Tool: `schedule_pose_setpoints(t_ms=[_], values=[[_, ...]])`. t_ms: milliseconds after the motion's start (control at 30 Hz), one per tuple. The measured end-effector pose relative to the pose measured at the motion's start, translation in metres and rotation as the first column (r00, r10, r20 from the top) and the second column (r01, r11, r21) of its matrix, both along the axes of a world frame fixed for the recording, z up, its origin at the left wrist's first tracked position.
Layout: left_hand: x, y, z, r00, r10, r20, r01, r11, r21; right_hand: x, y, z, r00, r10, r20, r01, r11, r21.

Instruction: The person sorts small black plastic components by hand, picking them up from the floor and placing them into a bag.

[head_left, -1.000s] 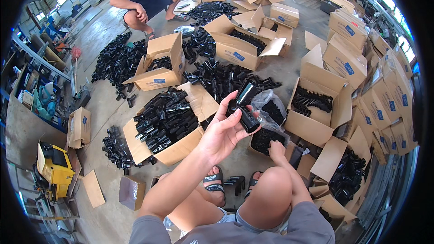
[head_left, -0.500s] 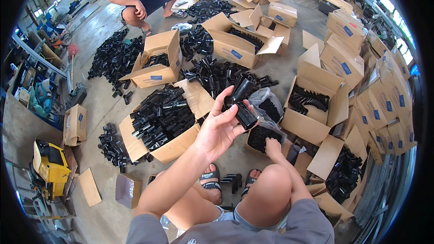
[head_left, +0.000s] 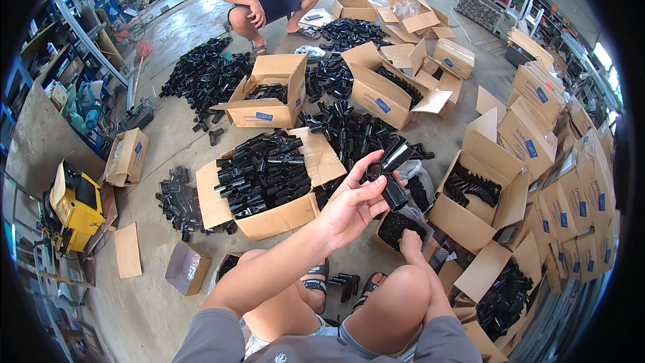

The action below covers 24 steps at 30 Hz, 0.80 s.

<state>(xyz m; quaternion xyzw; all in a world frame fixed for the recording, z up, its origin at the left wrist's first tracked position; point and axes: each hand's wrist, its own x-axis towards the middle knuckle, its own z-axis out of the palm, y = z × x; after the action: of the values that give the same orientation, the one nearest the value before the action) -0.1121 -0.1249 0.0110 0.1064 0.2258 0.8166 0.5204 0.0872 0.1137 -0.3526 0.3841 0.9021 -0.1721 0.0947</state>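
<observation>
My left hand (head_left: 353, 203) is raised over the middle of the floor, its fingers and thumb closed round a glossy black branched pipe fitting (head_left: 395, 191). One tube of the fitting points up and away, another down toward my knees. Lower and to the right, my right hand (head_left: 409, 240) reaches into a bag-lined box holding many small black parts (head_left: 393, 226). Its fingers are curled together and their tips are hidden, so what they pinch cannot be made out. Between my sandals several black fittings (head_left: 347, 286) lie on the floor.
An open carton (head_left: 281, 223) full of black fittings stands left of my left hand; another carton (head_left: 457, 218) is at the right. Loose piles of fittings (head_left: 201, 81) lie beyond. A person (head_left: 269, 0) squats at the far side holding a black piece. Stacked cartons (head_left: 574, 195) line the right.
The view has swung left, shifting the scene rightward in the picture. My left hand still holds the pipe fitting, and my right hand stays in the small parts.
</observation>
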Motion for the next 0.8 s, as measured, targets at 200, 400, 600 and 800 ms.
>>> schedule_pose_setpoints(t_ms=[200, 400, 600, 800], values=[[-0.003, 0.004, -0.002, 1.0, 0.008, -0.003, -0.008, 1.0, -0.014, 0.002, -0.009, 0.0, 0.991, -0.052, -0.12, 0.054, 0.998, 0.013], [-0.01, 0.004, 0.001, 0.999, 0.053, -0.009, -0.053, 0.999, -0.005, -0.009, -0.008, 0.015, 0.907, -0.1, -0.409, 0.079, 0.995, -0.068], [-0.015, 0.004, -0.002, 0.995, 0.094, -0.015, -0.095, 0.995, -0.014, -0.055, -0.005, 0.18, 0.706, -0.247, -0.664, -0.113, 0.886, -0.451], [-0.012, 0.003, -0.004, 0.985, 0.164, -0.054, -0.166, 0.986, -0.026, -0.095, -0.069, 0.381, 0.451, -0.355, -0.819, -0.303, 0.802, -0.515]])
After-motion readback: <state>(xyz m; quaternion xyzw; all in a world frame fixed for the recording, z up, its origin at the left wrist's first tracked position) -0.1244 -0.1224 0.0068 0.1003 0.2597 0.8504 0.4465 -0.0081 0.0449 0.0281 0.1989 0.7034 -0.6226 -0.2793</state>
